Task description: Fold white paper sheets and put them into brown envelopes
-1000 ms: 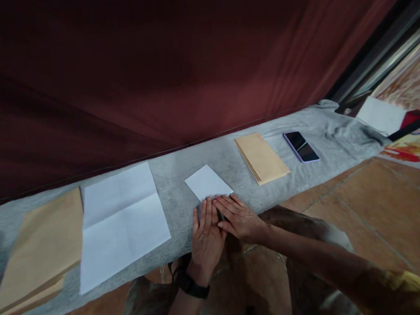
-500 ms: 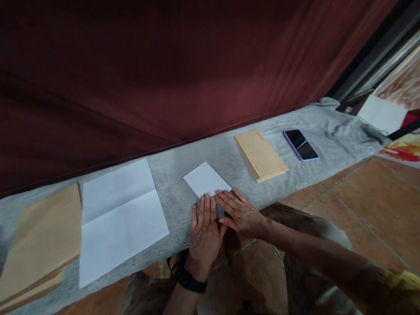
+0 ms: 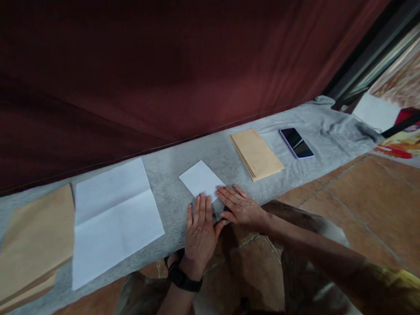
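A small folded white paper point(image 3: 201, 176) lies at an angle on the grey cloth point(image 3: 169, 190). My left hand point(image 3: 200, 231) rests flat with its fingertips on the paper's near edge; a dark watch is on that wrist. Beside it, my right hand point(image 3: 243, 208) lies flat too, fingers stretched out, the tips at the paper's right near corner. Both hands cover part of the near edge. To their left is a large white sheet point(image 3: 118, 223) with a crease across its middle.
Small brown envelopes point(image 3: 256, 154) sit stacked to the right, with a phone point(image 3: 296, 143) beyond them. Large brown envelopes point(image 3: 34, 239) lie at the far left. A dark red curtain point(image 3: 175, 82) hangs behind the cloth-covered surface. Tiled floor point(image 3: 381, 202) shows below.
My hands have drawn slightly apart along the paper's near edge, the left one shifting left. The whole view has moved a little; the paper stays on the cloth.
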The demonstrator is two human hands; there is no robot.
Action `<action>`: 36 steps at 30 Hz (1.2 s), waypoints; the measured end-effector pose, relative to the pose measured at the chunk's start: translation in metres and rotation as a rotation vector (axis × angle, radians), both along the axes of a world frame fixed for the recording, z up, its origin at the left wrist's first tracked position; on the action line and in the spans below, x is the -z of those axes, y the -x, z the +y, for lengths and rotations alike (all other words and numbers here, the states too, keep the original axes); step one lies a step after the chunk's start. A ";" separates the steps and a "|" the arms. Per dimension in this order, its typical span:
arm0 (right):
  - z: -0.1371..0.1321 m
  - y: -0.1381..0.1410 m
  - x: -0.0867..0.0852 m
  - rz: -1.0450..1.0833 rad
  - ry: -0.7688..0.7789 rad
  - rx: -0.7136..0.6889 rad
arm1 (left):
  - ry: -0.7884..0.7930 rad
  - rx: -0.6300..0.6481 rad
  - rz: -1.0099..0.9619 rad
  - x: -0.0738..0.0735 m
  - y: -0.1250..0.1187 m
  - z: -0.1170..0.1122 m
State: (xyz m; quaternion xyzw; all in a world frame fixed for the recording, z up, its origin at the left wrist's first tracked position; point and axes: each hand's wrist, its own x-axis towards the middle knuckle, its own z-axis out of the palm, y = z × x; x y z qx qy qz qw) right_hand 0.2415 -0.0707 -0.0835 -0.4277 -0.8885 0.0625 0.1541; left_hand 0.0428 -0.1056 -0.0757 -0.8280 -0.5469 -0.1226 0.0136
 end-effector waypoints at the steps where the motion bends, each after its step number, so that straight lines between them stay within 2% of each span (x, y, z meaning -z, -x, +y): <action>1: 0.001 -0.001 0.000 -0.001 0.000 0.005 | -0.003 0.001 0.002 0.000 0.000 0.000; 27: 0.006 -0.011 0.001 -0.025 0.030 0.052 | -0.007 -0.017 -0.018 0.000 0.010 -0.008; 33: 0.008 -0.009 -0.007 0.005 0.035 0.050 | -0.017 -0.016 -0.008 0.001 0.010 -0.009; 36: 0.008 0.000 -0.012 0.021 0.020 -0.012 | -0.020 -0.019 -0.014 0.000 0.009 -0.008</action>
